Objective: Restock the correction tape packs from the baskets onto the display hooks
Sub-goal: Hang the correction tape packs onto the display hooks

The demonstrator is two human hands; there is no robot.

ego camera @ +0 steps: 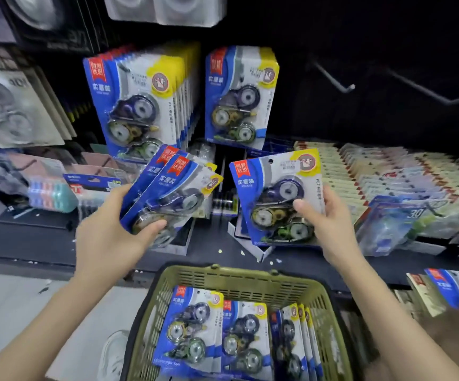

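Head view, looking down at a stationery display. Left hand (112, 229) clasps a small fanned stack of correction tape packs (173, 185). Its thumb presses on the clear blister of the front pack, and its fingers are hidden behind the cards. Right hand (326, 224) grasps a single correction tape pack (272, 196) by its right edge, thumb on the blister. The card is upright and faces the camera.

Each pack is a glossy blue, yellow and white card with a red corner label. A transparent moulded bubble covers three rounded dispensers: purple, gold and green.

Between the forearms stands an olive-green plastic basket (239, 280) with slotted lattice walls. More packs (189, 328) lie in it, some flat, some on edge along its right side.

Above the hands, a dense row of hung packs (137, 105) and a second group (239, 97) beside it hang against a dark back panel. To their right project two bare metal hooks (332, 78), well apart from the single pack. Pale cards (388, 171) fill the shelf at right, and grey blister packs (11, 105) hang at left. Motion blur softens the printing.
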